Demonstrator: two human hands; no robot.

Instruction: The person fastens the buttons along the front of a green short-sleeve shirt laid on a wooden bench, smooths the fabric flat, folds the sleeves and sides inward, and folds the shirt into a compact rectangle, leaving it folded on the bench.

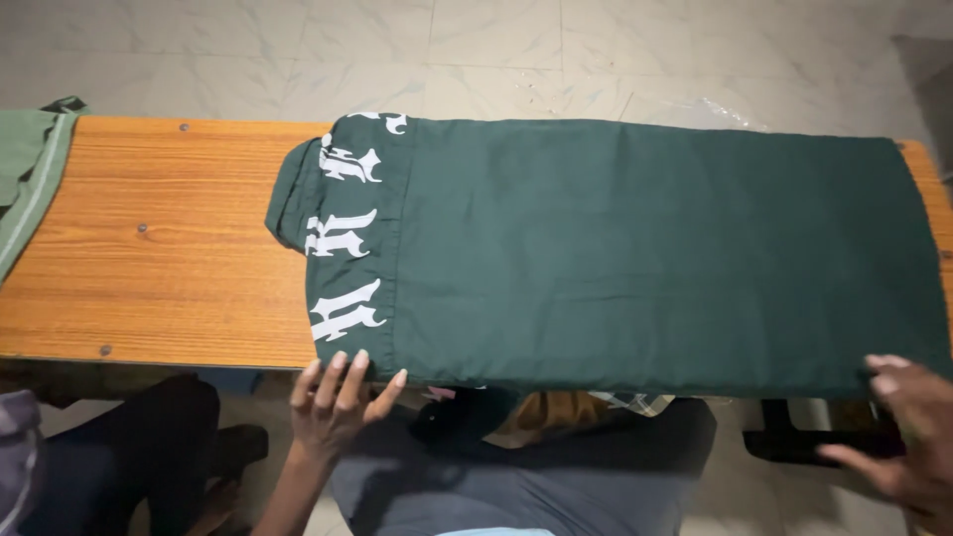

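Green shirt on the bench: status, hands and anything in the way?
Left hand open, fingertips on near edge of folded dark green shirt. Right hand open at near right corner. Lighter green cloth far left, apart.

A long wooden table (169,268) with an orange-brown grain and a few screw heads in its top stands on a pale tiled floor (496,50). A folded dark green garment (645,258) with white lettering along its left part lies flat across most of the table. A lighter green cloth (28,179) lies over the table's left end, well apart from the garment.
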